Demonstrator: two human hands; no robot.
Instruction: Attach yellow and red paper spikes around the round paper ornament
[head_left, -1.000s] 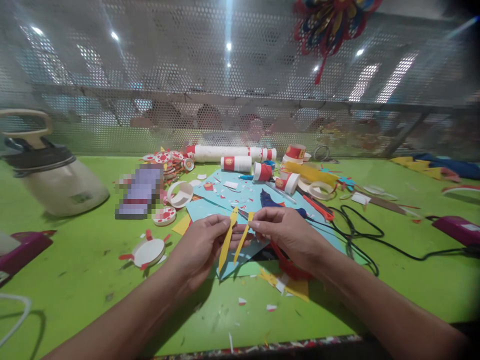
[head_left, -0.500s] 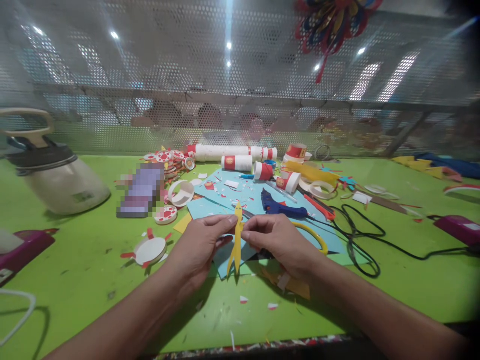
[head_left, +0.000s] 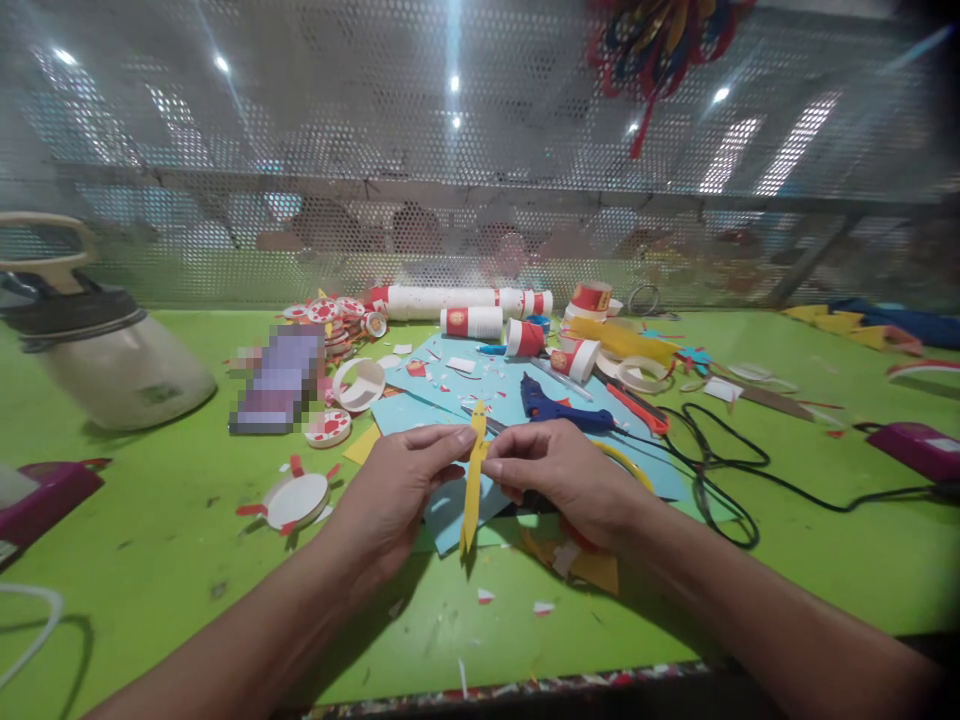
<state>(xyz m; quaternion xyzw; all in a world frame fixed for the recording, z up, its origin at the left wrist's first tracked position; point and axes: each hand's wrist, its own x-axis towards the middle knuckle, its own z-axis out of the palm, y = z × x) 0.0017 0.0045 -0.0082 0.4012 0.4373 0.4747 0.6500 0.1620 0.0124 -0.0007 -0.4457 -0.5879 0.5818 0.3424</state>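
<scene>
A slim yellow paper cutout [head_left: 472, 495] hangs upright between my hands, its pointed tip up and its tail down. My left hand [head_left: 416, 470] pinches its upper left edge between thumb and fingers. From the other side, the closed fingertips of my right hand [head_left: 559, 475] grip its upper right edge. Yellow-handled scissors [head_left: 628, 465] lie partly hidden behind my right hand. Light blue paper sheets [head_left: 405, 415] spread out beneath, with a blue glue gun [head_left: 559, 408] on them. Yellow paper scraps [head_left: 592, 568] lie below my right wrist.
Paper cups [head_left: 472, 322] and a long tube of stacked cups [head_left: 442, 302] lie at the back. To the left are a phone [head_left: 277, 380], a white disc with red tabs [head_left: 296, 502] and a spray bottle [head_left: 127, 365]. A black cord [head_left: 810, 500] runs right.
The cutout's lower end, which was spread into a fork, now looks narrow, its two prongs nearly overlapping. Both hands keep their grip almost in place. The view has shifted slightly.
</scene>
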